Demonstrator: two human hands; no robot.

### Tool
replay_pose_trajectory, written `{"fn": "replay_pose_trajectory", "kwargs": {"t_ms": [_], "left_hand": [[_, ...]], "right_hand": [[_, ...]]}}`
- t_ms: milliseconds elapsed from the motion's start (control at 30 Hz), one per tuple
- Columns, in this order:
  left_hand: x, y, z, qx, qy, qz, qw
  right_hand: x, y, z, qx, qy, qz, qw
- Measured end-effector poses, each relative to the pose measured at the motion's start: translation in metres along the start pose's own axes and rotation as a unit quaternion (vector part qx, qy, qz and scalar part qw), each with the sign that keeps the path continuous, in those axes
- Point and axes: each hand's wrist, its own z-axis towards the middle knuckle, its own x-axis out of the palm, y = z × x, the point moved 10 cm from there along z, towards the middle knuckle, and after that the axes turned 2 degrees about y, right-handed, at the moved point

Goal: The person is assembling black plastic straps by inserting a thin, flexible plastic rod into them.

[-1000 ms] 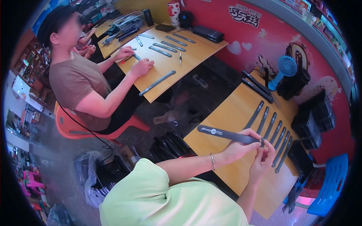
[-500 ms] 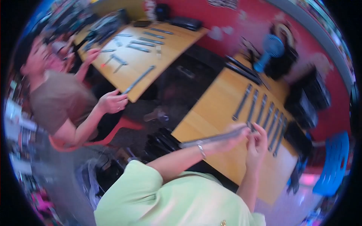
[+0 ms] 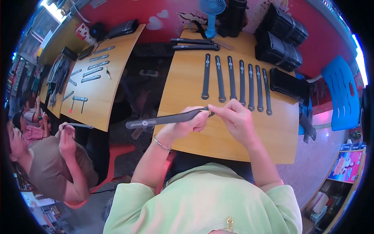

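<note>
A dark grey strap with pale lettering is held above the table's near edge. Its free tail points left, past my wrist. My left hand is closed round the strap close to its ring end. The thumb and fingers of my right hand pinch that end, where a small loop and a thin yellowish line show between the hands. Just beyond, several similar straps lie side by side in a row, each with a slotted end toward me.
Two bundled straps, a blue fan, black cases and a black pouch edge the wooden table. A blue chair stands right. A seated co-worker is left, by another table holding straps.
My view has levelled and swung, so my table sits more central. Both hands still grip the strap. The co-worker's hands have come together, raised, around a strip.
</note>
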Motion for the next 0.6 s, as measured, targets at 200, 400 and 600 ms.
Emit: {"fn": "replay_pose_trajectory", "kwargs": {"t_ms": [200, 400, 600], "left_hand": [[-0.018, 0.019, 0.011, 0.027, -0.12, 0.019, 0.992], [-0.016, 0.001, 0.0, 0.069, -0.261, 0.263, 0.926], [-0.006, -0.009, -0.001, 0.13, -0.232, 0.344, 0.901]], "right_hand": [[0.001, -0.008, 0.0, 0.052, -0.06, -0.006, 0.997], [0.005, -0.02, -0.013, 0.168, -0.066, 0.036, 0.983], [0.007, -0.021, -0.014, 0.19, -0.045, 0.038, 0.98]]}}
